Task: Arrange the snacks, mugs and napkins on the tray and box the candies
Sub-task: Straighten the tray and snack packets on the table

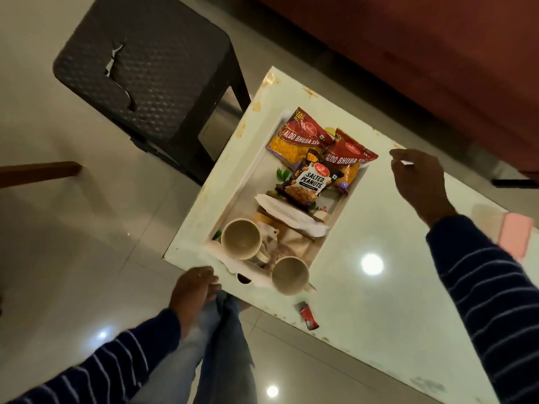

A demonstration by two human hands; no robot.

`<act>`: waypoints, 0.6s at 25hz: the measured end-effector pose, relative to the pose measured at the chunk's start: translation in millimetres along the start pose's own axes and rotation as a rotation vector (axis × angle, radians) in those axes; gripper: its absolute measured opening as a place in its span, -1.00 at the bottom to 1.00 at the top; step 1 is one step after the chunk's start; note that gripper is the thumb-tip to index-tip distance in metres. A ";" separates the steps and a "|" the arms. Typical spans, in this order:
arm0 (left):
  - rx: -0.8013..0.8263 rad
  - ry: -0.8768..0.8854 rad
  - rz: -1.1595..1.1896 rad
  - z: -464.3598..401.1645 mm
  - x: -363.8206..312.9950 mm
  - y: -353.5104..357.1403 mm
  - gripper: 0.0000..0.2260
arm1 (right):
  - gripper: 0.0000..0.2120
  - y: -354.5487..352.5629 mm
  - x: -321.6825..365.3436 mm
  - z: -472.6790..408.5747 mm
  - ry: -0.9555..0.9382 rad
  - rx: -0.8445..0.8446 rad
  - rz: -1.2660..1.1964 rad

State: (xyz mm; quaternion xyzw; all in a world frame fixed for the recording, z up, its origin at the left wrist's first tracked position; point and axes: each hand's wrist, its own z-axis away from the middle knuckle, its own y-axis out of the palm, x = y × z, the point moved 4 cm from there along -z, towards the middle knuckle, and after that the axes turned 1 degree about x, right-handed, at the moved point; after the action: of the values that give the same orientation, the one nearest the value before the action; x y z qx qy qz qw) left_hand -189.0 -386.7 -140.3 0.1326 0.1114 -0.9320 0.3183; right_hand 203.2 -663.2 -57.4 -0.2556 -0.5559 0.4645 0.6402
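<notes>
A white tray point(248, 167) lies on the glossy table point(364, 287). On it are two red Aloo Bhujia packets point(297, 135) point(347, 161), a dark Salted Peanuts packet point(309, 182), white napkins point(291, 214) and two cream mugs point(240, 239) point(289, 275). A small red wrapper point(309, 314) lies near the table's front edge. My left hand point(194, 290) hangs by the near edge of the table, fingers loose, holding nothing. My right hand point(417, 176) hovers over the table to the right of the tray, fingers loosely curled, empty.
A dark woven stool point(145, 68) stands on the floor to the left of the table. A brown sofa point(408, 53) runs along the far side. A pink object point(516, 237) sits at the table's right edge. A wooden bar point(38, 172) shows at far left.
</notes>
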 end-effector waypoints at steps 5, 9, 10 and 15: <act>0.428 -0.115 -0.216 -11.4 32.3 11.0 -0.77 | -0.73 40.3 59.1 -78.4 -0.182 0.199 0.183; 0.383 -0.108 -0.117 -11.7 31.6 22.1 -0.82 | -0.69 73.4 72.6 -105.5 -0.158 0.368 0.296; 0.372 -0.121 -0.084 -10.3 32.6 25.6 -0.82 | -0.68 80.1 74.1 -106.1 -0.161 0.412 0.339; 0.374 -0.078 -0.078 -12.5 29.8 41.0 -0.80 | -0.67 89.9 69.8 -109.8 -0.065 0.466 0.344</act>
State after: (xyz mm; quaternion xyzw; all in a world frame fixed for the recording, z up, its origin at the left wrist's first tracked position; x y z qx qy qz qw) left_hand -184.0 -431.5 -166.6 0.1490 -0.0708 -0.9525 0.2561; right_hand 276.0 -541.8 -127.7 -0.1772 -0.4029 0.6894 0.5753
